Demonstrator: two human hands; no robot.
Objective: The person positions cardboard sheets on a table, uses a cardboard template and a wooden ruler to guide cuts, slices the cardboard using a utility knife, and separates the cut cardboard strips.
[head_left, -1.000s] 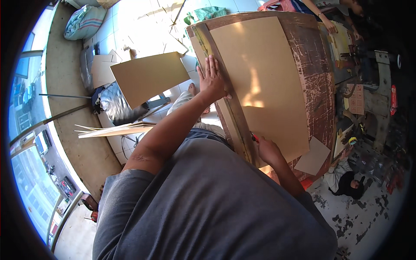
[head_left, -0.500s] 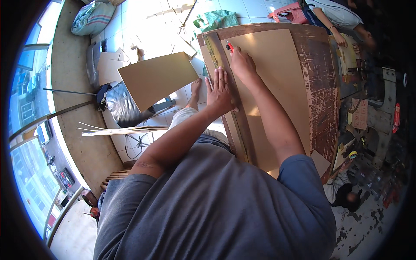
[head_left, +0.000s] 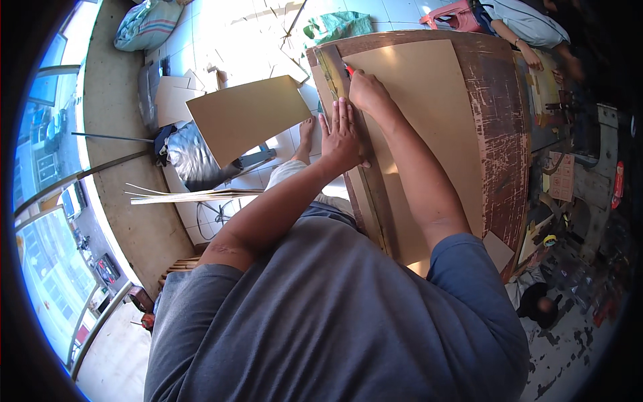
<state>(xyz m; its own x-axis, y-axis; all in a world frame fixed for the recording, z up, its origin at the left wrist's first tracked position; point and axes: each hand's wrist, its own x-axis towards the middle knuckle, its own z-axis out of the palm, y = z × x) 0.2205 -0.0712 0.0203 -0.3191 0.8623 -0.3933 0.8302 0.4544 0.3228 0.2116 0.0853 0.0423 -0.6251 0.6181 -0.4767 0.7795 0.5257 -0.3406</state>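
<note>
My left hand [head_left: 343, 142] lies flat with fingers stretched out, pressing on a long straight bar [head_left: 372, 198] that looks metal and worn. Under the bar is a large brown board sheet [head_left: 429, 114] on a scuffed dark-red tabletop [head_left: 499, 134]. Closed around a red utility knife [head_left: 349, 70], my right hand [head_left: 370, 94] is beside the bar's right edge, just beyond my left fingertips. Only the knife's red end shows; its blade is hidden. A narrow strip of the sheet shows left of the bar.
To the left, a loose brown sheet [head_left: 251, 120] and a stack of thin strips [head_left: 194, 195] stand off the table. Offcuts [head_left: 175, 100] lie on the tiled floor. Another person's arm [head_left: 526, 50] is at the far right, near a pink stool [head_left: 455, 17].
My right hand has shifted slightly left and nearer along the bar, with the knife in it. My left hand keeps its place on the bar. The whole view has shifted a little.
</note>
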